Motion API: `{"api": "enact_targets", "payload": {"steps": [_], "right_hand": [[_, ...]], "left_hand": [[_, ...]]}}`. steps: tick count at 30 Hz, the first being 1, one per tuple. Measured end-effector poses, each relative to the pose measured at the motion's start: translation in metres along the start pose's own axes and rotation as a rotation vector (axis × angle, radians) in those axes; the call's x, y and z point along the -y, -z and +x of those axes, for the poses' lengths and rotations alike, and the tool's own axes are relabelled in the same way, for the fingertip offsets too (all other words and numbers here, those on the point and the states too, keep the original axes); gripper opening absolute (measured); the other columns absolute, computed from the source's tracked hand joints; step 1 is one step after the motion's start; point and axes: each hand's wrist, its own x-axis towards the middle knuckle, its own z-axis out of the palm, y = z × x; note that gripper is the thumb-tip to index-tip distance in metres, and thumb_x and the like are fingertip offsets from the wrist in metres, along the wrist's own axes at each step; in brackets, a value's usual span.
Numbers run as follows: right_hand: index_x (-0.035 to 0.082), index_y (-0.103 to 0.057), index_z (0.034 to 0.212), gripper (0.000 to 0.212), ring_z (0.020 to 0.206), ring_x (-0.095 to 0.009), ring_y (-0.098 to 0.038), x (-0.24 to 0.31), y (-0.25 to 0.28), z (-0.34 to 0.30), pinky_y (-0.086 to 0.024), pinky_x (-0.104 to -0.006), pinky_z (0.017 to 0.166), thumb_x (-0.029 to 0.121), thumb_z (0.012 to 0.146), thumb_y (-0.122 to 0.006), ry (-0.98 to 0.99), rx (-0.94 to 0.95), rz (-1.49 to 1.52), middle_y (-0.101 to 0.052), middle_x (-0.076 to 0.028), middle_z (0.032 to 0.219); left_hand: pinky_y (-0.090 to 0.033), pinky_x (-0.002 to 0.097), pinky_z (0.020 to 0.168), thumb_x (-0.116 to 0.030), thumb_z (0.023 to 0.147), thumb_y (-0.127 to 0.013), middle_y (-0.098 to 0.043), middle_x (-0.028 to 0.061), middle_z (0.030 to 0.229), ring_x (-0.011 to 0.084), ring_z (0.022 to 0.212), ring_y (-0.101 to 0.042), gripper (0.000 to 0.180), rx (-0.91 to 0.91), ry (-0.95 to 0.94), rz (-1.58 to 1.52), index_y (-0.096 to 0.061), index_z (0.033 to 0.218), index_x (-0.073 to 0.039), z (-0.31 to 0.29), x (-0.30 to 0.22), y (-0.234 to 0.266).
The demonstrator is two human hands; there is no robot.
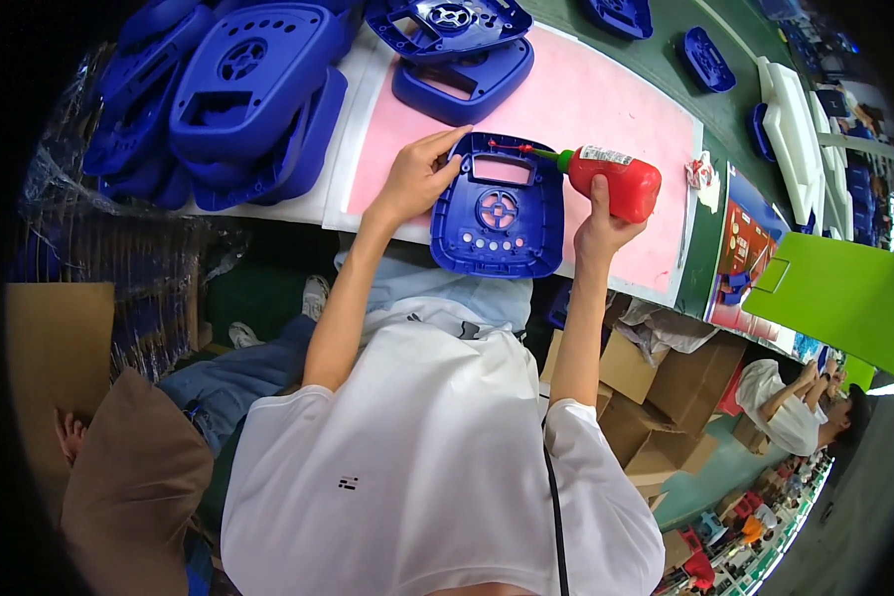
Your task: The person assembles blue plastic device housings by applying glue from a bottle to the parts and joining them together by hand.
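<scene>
A blue plastic housing (543,230) lies at the table's near edge, its ribbed inner side up, with a window and a round grille cut through it. My left hand (424,177) grips its upper left edge between thumb and fingers. In my right hand (604,228) is a red squeeze bottle (630,186) with a green collar and thin nozzle, tipped to the left. The nozzle reaches over the housing's upper rim, where a streak of red shows. Whether the tip touches the plastic I cannot tell.
Blue housings (243,89) are piled at the far left, and two more (467,84) are stacked ahead. A pink sheet (616,109) covers the table. Crumpled tissue (703,177) lies on the right, near a green board (844,298). Cardboard boxes (670,397) stand below.
</scene>
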Motion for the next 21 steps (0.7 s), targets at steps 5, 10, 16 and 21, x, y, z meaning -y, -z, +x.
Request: {"api": "enact_targets", "payload": {"steps": [5,10,16,21], "right_hand": [[-0.001,-0.060,0.105,0.044,0.089,-0.018,-0.064,0.002,0.005,0.003,-0.052,-0.0317,0.081,0.009,0.069,-0.085,0.036,0.053,-0.166,-0.066,-0.009,0.098],[-0.001,-0.057,0.111,0.041,0.089,-0.021,-0.064,-0.004,-0.001,0.003,-0.054,-0.0312,0.078,0.009,0.077,-0.078,0.088,0.074,-0.204,-0.064,-0.011,0.102],[0.004,-0.046,0.125,0.055,0.096,-0.032,-0.061,-0.012,0.020,0.036,-0.055,-0.0255,0.056,0.036,0.085,-0.066,-0.773,-0.333,0.839,-0.058,-0.014,0.109],[0.012,-0.049,0.118,0.055,0.081,-0.023,-0.063,0.015,0.069,0.058,-0.042,-0.0228,0.048,0.056,0.087,-0.057,-0.730,-0.329,0.883,-0.060,-0.010,0.100]], "left_hand": [[-0.043,0.0210,0.058,-0.002,0.084,-0.059,-0.067,0.0089,0.110,0.0060,0.061,-0.047,0.046,-0.027,-0.023,-0.005,-0.057,0.130,-0.008,0.000,-0.001,-0.001],[-0.047,0.0260,0.062,-0.004,0.084,-0.059,-0.068,0.0145,0.102,0.0129,0.063,-0.054,0.043,-0.023,0.006,-0.010,-0.058,0.126,-0.005,0.000,-0.008,0.001],[-0.044,0.0252,0.060,-0.005,0.084,-0.061,-0.067,0.0100,0.094,0.0107,0.062,-0.049,0.043,-0.037,0.061,-0.017,-0.059,0.127,-0.008,-0.001,0.001,0.000],[-0.045,0.0257,0.061,-0.004,0.084,-0.062,-0.067,0.0070,0.093,0.0103,0.064,-0.049,0.043,0.033,0.054,0.032,-0.060,0.127,-0.007,0.000,-0.004,-0.008]]}}
